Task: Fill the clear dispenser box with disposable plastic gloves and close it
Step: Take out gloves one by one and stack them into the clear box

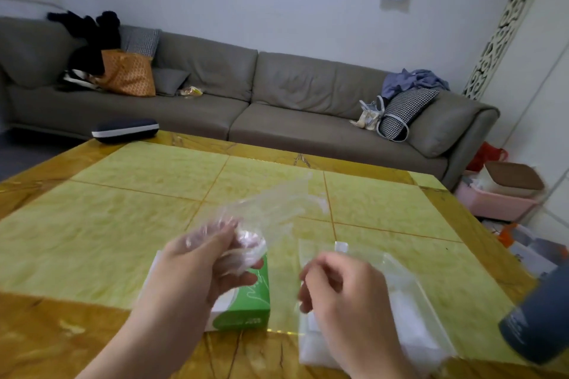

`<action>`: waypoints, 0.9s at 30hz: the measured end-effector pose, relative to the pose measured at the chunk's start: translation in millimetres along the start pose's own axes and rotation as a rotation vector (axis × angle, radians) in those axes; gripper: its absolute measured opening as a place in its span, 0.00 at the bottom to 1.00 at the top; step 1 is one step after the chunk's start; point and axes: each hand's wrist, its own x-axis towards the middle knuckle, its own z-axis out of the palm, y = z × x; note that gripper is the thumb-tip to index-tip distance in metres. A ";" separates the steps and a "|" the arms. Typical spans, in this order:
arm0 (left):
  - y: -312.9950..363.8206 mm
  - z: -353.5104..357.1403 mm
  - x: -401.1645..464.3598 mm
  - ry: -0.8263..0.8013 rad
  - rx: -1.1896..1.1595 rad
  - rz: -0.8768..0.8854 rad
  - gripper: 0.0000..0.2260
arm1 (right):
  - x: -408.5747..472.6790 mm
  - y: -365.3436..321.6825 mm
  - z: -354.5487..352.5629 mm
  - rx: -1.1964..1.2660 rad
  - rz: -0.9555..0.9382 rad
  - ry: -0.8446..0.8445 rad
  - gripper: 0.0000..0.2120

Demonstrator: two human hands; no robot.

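My left hand [203, 264] grips a bunch of clear disposable plastic gloves [268, 212], which trail up and to the right above the table. Under that hand lies a green and white glove carton [246, 311]. The clear dispenser box [412, 301] lies on the table at the right, with white gloves inside it and a small clear tab at its far edge. My right hand [341, 292] hovers over the box's left part with its fingers curled; nothing shows plainly between them.
A yellow-green tiled table [138, 224] with an amber border holds everything. A dark grey bottle [542, 317] stands at the right edge. A dark case [124, 130] sits at the far left corner. A grey sofa [246, 95] runs behind the table.
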 end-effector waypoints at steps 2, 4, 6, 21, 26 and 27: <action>-8.9 8.8 -3.2 0.014 -0.109 -0.035 0.12 | 1.7 -6.0 0.9 0.332 0.241 -0.252 0.25; -17.3 16.2 -6.7 -0.023 -0.084 -0.073 0.12 | 5.0 -9.6 0.9 0.554 0.407 -0.427 0.31; -22.8 20.3 -11.9 -0.107 0.023 -0.097 0.10 | 8.1 -7.0 2.2 0.670 0.402 -0.317 0.29; -2.8 6.7 1.3 -0.311 0.140 -0.227 0.18 | 18.1 4.4 -23.6 0.519 0.179 -0.210 0.07; -11.8 4.7 2.5 -0.175 0.260 0.014 0.05 | 20.1 5.4 -26.5 0.582 0.214 -0.128 0.09; -11.6 3.7 2.8 -0.161 0.268 0.046 0.05 | 21.6 5.9 -27.7 0.608 0.223 -0.078 0.08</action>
